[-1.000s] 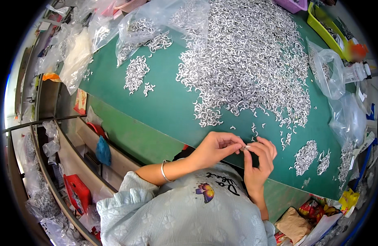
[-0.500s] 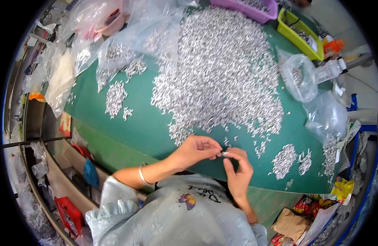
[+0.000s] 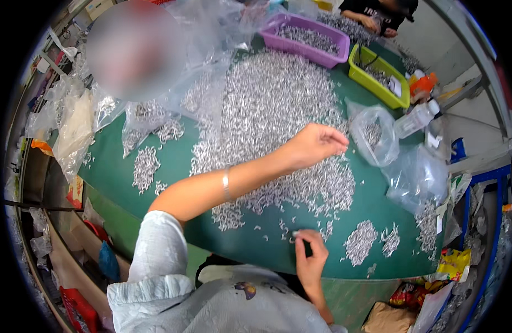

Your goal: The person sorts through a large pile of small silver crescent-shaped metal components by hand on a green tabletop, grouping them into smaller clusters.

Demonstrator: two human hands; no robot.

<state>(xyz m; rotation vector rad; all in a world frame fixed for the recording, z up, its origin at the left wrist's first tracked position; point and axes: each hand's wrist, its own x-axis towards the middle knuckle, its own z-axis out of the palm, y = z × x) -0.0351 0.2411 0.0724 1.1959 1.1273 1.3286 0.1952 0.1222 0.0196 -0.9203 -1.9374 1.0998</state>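
Over the right side of a broad pile of small curved silver metal pieces [image 3: 267, 94] hangs my left hand [image 3: 319, 145], its arm stretched across the table. Its fingers are drawn together; whether anything is between them is hidden. Near the table's front edge is my right hand [image 3: 312, 258], thumb and forefinger pinching a small silver metal piece [image 3: 294, 235]. A few loose pieces lie just beyond that hand. To its right sit a small heap of pieces [image 3: 361, 243] and a smaller one [image 3: 390, 241].
Beyond my left hand is an open clear bag [image 3: 372, 133] with pieces, beside a clear bottle [image 3: 417, 119]. Purple [image 3: 306, 49] and lime-green [image 3: 378, 89] baskets stand at the back. A co-worker's hand [image 3: 369, 23] shows far right. Plastic bags [image 3: 75, 127] crowd the left.
My left hand has left my right hand and reached forward and right over the pile. The right hand stays near the front edge. The view has shifted, showing a co-worker at the back.
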